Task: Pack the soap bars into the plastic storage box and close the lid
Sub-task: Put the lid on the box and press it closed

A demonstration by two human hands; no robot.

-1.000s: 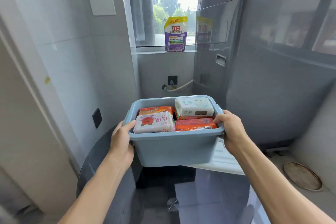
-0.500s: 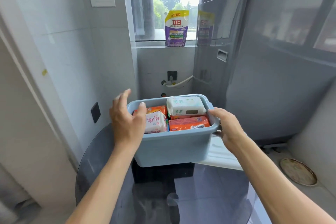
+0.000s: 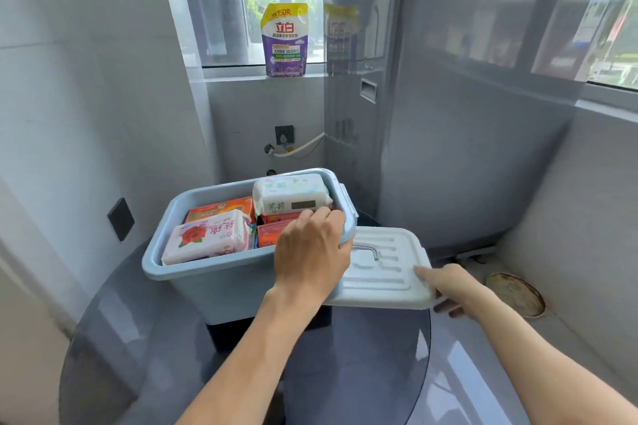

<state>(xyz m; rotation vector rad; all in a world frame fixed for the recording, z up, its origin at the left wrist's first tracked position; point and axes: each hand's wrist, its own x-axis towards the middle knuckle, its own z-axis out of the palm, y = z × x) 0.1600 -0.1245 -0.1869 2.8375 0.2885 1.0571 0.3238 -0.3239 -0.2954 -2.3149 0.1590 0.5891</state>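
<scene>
on the bench, left hand grips the soap-filled box rim; right hand grasps the white lid.

detergent pouch on windowsill: "立白", "150克" | white soap pack in box below pouch: "茉莉" | pink pack: possibly "玫瑰"

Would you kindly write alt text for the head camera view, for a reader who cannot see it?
A person's left hand grips the right rim of an open blue storage box filled with wrapped soap bars, while the right hand takes hold of the white lid lying beside it. A detergent pouch stands on the windowsill behind.
</scene>
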